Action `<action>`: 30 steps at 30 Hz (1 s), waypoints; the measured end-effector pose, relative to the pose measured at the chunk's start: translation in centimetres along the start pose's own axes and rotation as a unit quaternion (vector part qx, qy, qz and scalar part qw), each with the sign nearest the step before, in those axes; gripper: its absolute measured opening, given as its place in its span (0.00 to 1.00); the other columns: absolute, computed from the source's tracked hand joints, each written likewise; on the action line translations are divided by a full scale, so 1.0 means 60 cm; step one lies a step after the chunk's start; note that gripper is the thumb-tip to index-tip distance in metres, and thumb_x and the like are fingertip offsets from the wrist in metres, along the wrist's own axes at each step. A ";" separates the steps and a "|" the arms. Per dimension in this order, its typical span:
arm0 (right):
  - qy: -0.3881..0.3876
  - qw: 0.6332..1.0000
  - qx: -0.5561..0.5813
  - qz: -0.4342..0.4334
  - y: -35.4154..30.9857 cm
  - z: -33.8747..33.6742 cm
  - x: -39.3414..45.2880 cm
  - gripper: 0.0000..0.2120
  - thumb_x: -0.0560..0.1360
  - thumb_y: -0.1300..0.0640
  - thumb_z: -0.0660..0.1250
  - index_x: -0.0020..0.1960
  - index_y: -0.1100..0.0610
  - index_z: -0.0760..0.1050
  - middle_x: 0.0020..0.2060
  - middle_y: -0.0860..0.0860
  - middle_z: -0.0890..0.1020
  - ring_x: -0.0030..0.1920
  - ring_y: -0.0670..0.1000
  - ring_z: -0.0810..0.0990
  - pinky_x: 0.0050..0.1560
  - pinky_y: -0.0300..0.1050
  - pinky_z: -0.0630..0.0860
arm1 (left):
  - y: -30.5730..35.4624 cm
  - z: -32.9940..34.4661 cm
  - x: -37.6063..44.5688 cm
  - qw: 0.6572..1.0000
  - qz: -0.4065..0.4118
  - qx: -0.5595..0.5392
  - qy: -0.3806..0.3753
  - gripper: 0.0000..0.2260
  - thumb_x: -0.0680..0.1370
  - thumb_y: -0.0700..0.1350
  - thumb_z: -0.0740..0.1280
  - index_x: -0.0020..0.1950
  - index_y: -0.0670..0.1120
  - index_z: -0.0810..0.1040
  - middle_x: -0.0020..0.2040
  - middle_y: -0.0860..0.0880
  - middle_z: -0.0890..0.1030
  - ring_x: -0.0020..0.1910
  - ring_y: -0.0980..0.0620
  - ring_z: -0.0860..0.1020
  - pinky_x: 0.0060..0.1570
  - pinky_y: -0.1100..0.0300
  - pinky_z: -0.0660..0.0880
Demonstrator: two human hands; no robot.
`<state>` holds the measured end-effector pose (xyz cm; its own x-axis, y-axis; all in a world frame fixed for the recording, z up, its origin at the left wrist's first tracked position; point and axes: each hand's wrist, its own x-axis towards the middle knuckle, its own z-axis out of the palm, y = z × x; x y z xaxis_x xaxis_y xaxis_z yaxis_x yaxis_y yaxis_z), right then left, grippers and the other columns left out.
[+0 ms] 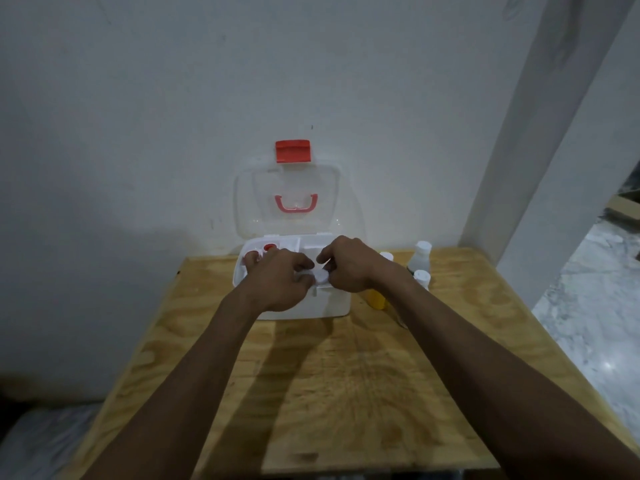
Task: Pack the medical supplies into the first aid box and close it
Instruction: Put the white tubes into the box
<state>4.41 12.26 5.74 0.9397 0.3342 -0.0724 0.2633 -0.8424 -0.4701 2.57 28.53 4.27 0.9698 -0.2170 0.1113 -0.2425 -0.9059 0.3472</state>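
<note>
Overhead, from the head view only: a small white round container (pixel 320 275) sat between the two hands, above the front part of the first aid box (pixel 304 308). Left hand (pixel 282 282) had its fingers (pixel 304 263) curled onto the container's left side; right hand (pixel 349 265) pinched it from the right, fingers (pixel 323 258) bent down over the top edge. Both hands were closed on the container. Whether it rested on the box's inner tray or was held just clear of it could not be told.

Both forearms reached forward from the near edge of the counter (pixel 346 393), converging over the box, backs of the hands up, wrists roughly level.

Box stood at the far edge of the counter with its clear lid (pixel 249 202) upright against the wall, red latch (pixel 292 151) at top. A red-capped item (pixel 269 247) lay in the rear-left compartment. Right of the box stood a yellow bottle (pixel 376 299) and two white-capped bottles (pixel 420 254).
</note>
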 end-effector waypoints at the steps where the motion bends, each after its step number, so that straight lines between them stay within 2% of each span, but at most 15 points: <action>1: -0.004 1.000 0.006 0.004 -0.001 -0.001 -0.002 0.22 0.73 0.60 0.69 0.67 0.60 0.75 0.60 0.55 0.81 0.58 0.55 0.80 0.60 0.48 0.78 | -0.002 -0.003 -0.003 1.000 0.003 -0.007 -0.008 0.15 0.80 0.51 0.62 0.65 0.54 0.78 0.62 0.54 0.82 0.67 0.48 0.70 0.70 0.42 0.54; 4: -0.007 1.000 0.015 0.008 -0.004 0.000 -0.004 0.22 0.74 0.60 0.68 0.68 0.60 0.74 0.60 0.55 0.82 0.58 0.54 0.80 0.59 0.47 0.77 | -0.006 -0.006 -0.011 0.999 0.009 -0.036 -0.015 0.15 0.81 0.47 0.58 0.64 0.54 0.80 0.65 0.53 0.80 0.69 0.47 0.69 0.72 0.40 0.51; 8: -0.001 1.000 0.020 0.013 -0.008 0.000 -0.008 0.22 0.75 0.63 0.67 0.68 0.60 0.74 0.61 0.56 0.81 0.59 0.54 0.80 0.60 0.47 0.77 | -0.004 -0.007 -0.018 0.999 0.012 -0.052 -0.010 0.16 0.82 0.44 0.56 0.64 0.52 0.80 0.67 0.49 0.78 0.70 0.45 0.69 0.72 0.39 0.53; 15: 0.012 0.999 0.027 0.013 -0.007 -0.003 -0.010 0.23 0.73 0.68 0.64 0.67 0.59 0.74 0.64 0.56 0.79 0.62 0.54 0.78 0.63 0.50 0.76 | -0.003 -0.003 -0.022 0.997 0.006 -0.073 -0.008 0.16 0.82 0.45 0.57 0.63 0.51 0.80 0.67 0.50 0.79 0.69 0.46 0.70 0.72 0.36 0.53; 22: 0.022 0.999 0.036 0.014 -0.004 -0.005 -0.013 0.23 0.73 0.68 0.64 0.67 0.59 0.74 0.61 0.55 0.81 0.60 0.54 0.79 0.63 0.51 0.76 | 0.000 -0.005 -0.024 0.997 0.003 -0.079 -0.004 0.16 0.82 0.45 0.57 0.65 0.51 0.79 0.67 0.49 0.78 0.69 0.44 0.70 0.72 0.36 0.53; 26: 0.034 0.998 0.044 0.004 -0.010 -0.013 -0.022 0.23 0.74 0.70 0.64 0.68 0.60 0.73 0.63 0.57 0.80 0.60 0.55 0.80 0.62 0.51 0.77 | 0.003 -0.010 -0.026 0.997 0.003 -0.077 -0.003 0.16 0.82 0.46 0.56 0.66 0.51 0.78 0.68 0.49 0.77 0.70 0.45 0.70 0.73 0.38 0.52; 30: 0.080 0.995 0.061 -0.006 -0.012 -0.040 -0.043 0.23 0.73 0.71 0.63 0.67 0.60 0.74 0.61 0.57 0.80 0.58 0.55 0.81 0.61 0.50 0.77 | 0.015 -0.016 -0.031 0.995 0.014 -0.088 0.042 0.16 0.82 0.50 0.57 0.68 0.51 0.76 0.68 0.50 0.78 0.70 0.46 0.71 0.73 0.41 0.54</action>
<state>2.36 10.97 8.37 0.9619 0.2643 0.0696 0.2552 -0.7774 -0.5749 0.50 28.47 5.27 0.9589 -0.2037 0.1977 -0.2773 -0.8207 0.4996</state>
